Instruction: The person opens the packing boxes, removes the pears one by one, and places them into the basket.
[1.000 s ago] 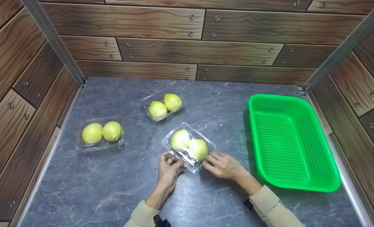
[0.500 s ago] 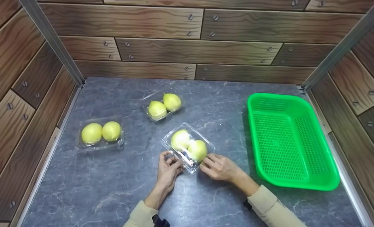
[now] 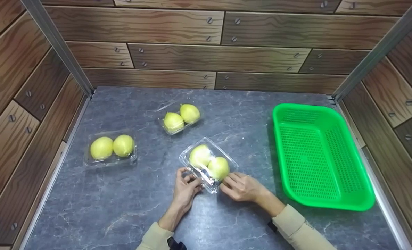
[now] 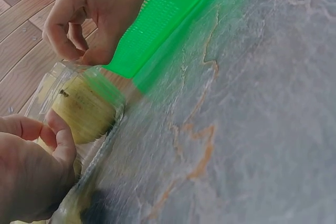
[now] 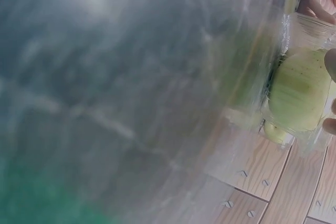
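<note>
A clear plastic clamshell box (image 3: pixel 210 184) with two yellow-green pears (image 3: pixel 219 168) inside sits in the middle of the table, turned at an angle. My left hand (image 3: pixel 186 189) pinches its near left edge. At the near right side, my right hand (image 3: pixel 244 187) grips the rim with curled fingers. The left wrist view shows both thumbs at the edge of the box, a pear (image 4: pixel 86 108) between the hands. In the right wrist view, the pear (image 5: pixel 299 90) shows through the plastic, with fingertips beside it.
Another clear box (image 3: pixel 110 162) with two pears lies at the left. A similar box (image 3: pixel 173 132) with two pears lies farther back. The green perforated basket (image 3: pixel 278 152) stands at the right. Wood-patterned walls (image 3: pixel 178 26) enclose the table (image 3: pixel 122 198).
My right hand has shifted slightly left and toward me along the box's edge. The box sits a touch nearer to me. My left hand has stayed almost still.
</note>
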Demonstrator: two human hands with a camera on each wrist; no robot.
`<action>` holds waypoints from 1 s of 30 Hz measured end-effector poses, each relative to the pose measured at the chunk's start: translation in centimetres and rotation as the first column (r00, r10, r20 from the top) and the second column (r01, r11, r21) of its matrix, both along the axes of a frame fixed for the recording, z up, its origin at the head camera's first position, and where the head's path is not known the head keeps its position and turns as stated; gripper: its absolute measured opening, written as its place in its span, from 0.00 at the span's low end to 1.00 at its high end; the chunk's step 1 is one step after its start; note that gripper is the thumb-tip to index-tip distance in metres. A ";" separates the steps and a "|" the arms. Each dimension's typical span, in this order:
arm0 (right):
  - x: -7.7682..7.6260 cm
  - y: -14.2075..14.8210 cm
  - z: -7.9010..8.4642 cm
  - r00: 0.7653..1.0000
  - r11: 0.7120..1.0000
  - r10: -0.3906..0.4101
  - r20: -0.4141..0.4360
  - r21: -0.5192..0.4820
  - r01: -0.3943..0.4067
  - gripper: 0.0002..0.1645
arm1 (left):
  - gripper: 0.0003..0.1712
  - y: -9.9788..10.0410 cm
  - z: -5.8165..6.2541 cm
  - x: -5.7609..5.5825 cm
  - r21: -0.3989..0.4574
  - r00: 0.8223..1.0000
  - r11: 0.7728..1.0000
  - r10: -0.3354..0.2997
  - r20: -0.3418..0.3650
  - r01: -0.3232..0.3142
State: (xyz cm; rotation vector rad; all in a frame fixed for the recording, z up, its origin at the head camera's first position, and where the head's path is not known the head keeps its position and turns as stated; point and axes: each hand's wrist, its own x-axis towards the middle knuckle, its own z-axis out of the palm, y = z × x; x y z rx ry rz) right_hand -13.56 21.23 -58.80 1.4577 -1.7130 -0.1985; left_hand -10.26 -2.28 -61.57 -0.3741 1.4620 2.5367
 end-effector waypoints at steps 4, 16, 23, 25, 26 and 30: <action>-0.1 0.1 0.1 1.000 1.000 0.011 0.028 -0.005 -0.011 0.21 | 0.32 0.0 -0.1 0.0 -0.006 1.000 1.000 0.004 -0.012 -0.004; -0.4 0.4 0.2 0.996 0.997 0.045 0.081 -0.061 -0.041 0.22 | 0.30 0.0 0.1 0.0 -0.047 0.999 0.999 0.004 -0.043 -0.006; -0.6 0.5 0.1 0.996 0.994 0.064 0.069 -0.091 -0.058 0.21 | 0.30 0.1 0.2 0.0 -0.069 0.999 0.998 -0.005 -0.046 0.002; -0.7 0.5 0.1 0.995 0.993 0.072 0.069 -0.097 -0.065 0.21 | 0.30 0.1 0.3 0.0 -0.074 0.999 0.997 -0.006 -0.046 0.002; -0.7 0.5 0.1 0.995 0.993 0.075 0.070 -0.098 -0.068 0.20 | 0.30 0.1 0.3 0.0 -0.077 0.999 0.997 -0.007 -0.047 0.003; -0.7 0.5 0.0 0.994 0.993 0.080 0.079 -0.096 -0.072 0.20 | 0.30 0.0 0.3 0.0 -0.071 0.999 0.997 -0.007 -0.046 0.003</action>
